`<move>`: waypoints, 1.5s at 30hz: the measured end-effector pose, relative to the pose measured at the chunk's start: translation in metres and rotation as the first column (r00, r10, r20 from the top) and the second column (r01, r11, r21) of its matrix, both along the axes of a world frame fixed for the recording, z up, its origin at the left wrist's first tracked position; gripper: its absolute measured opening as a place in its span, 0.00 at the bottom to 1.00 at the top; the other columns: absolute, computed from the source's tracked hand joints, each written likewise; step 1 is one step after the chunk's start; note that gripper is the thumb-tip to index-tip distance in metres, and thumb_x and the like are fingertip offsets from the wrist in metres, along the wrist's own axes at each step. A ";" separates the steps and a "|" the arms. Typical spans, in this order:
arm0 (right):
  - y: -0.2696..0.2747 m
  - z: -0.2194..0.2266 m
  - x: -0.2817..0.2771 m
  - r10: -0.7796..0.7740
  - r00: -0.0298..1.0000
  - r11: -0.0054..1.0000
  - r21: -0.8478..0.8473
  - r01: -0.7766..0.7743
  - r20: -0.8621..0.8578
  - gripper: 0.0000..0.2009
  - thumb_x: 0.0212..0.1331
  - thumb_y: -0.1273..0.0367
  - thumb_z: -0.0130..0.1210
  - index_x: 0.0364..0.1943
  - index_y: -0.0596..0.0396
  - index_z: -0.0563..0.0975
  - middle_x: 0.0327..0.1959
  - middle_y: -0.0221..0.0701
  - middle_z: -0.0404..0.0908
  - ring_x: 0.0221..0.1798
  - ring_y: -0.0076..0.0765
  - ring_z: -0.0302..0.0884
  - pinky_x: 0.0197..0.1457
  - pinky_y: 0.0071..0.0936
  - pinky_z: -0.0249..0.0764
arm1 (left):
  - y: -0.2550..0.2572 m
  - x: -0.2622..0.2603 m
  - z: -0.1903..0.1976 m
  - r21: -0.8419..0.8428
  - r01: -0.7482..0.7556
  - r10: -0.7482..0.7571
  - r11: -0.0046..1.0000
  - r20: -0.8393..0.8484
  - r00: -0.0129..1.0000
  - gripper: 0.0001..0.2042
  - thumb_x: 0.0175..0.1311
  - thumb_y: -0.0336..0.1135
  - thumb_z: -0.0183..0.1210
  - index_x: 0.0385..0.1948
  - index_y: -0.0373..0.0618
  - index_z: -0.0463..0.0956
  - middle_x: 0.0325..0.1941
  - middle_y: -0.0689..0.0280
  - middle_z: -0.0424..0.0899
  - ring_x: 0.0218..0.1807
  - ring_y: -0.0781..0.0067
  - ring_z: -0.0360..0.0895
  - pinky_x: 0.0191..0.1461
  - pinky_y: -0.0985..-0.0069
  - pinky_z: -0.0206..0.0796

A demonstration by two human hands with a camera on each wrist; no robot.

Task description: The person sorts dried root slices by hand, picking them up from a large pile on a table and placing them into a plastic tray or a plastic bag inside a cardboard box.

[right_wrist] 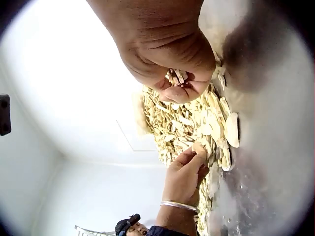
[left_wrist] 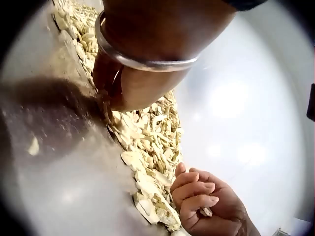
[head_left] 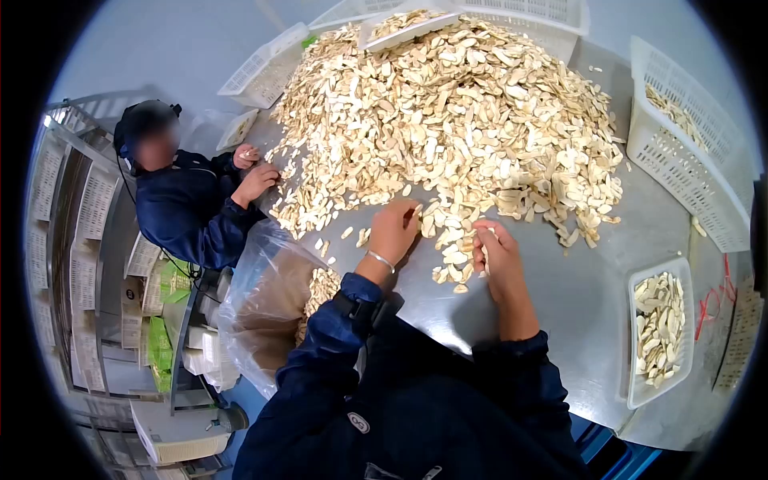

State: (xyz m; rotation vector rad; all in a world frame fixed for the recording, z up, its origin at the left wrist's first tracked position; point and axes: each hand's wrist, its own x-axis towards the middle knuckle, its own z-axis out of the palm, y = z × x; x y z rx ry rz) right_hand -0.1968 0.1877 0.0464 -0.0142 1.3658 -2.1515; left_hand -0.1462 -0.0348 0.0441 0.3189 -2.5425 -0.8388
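Observation:
Pale dried slices (head_left: 448,120) lie in a large heap on the metal table (head_left: 592,296), with a narrow strip of them between the two hands. My left hand (head_left: 394,236), wearing a bangle, is at the strip's left side; in the right wrist view the left hand (right_wrist: 183,179) pinches a slice between thumb and finger. On the strip's right side is my right hand (head_left: 500,260), its fingers curled round a few slices, which show inside the fist in the right wrist view. The right hand (left_wrist: 209,201) also appears in the left wrist view with a slice in its curl.
A small white tray of slices (head_left: 630,352) stands at the right, near a large white basket (head_left: 680,152). Another tray (head_left: 412,30) rests on the heap. A plastic-lined bag (head_left: 260,280) with slices is left of my arm. Another person (head_left: 188,200) works at the table's left side.

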 end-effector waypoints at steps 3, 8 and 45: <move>-0.003 -0.001 0.002 0.033 0.999 0.999 0.023 -0.033 0.003 0.10 0.70 0.68 0.52 0.49 0.57 0.77 0.30 0.23 0.73 0.26 0.18 0.68 0.26 0.19 0.64 | -0.011 0.011 -0.014 0.371 0.030 -0.021 0.928 -0.029 0.999 0.05 0.66 0.30 0.63 0.38 0.40 0.81 0.30 0.64 0.86 0.26 0.75 0.79 0.28 0.76 0.70; -0.007 0.002 0.010 0.086 0.994 0.995 0.057 -0.082 -0.066 0.10 0.70 0.68 0.53 0.49 0.56 0.77 0.30 0.23 0.73 0.27 0.17 0.67 0.26 0.18 0.63 | 0.003 0.019 0.002 0.881 0.002 -0.185 0.473 0.096 0.978 0.07 0.74 0.34 0.58 0.47 0.43 0.79 0.36 0.71 0.86 0.33 0.84 0.81 0.32 0.86 0.69; -0.011 -0.004 0.015 0.147 0.985 0.988 -0.040 -0.151 -0.087 0.09 0.69 0.68 0.57 0.49 0.54 0.79 0.27 0.24 0.77 0.26 0.14 0.68 0.25 0.16 0.62 | 0.083 0.048 0.027 -0.035 0.097 -0.102 0.995 -0.217 0.971 0.10 0.61 0.27 0.64 0.43 0.42 0.81 0.42 0.56 0.85 0.41 0.51 0.83 0.44 0.63 0.76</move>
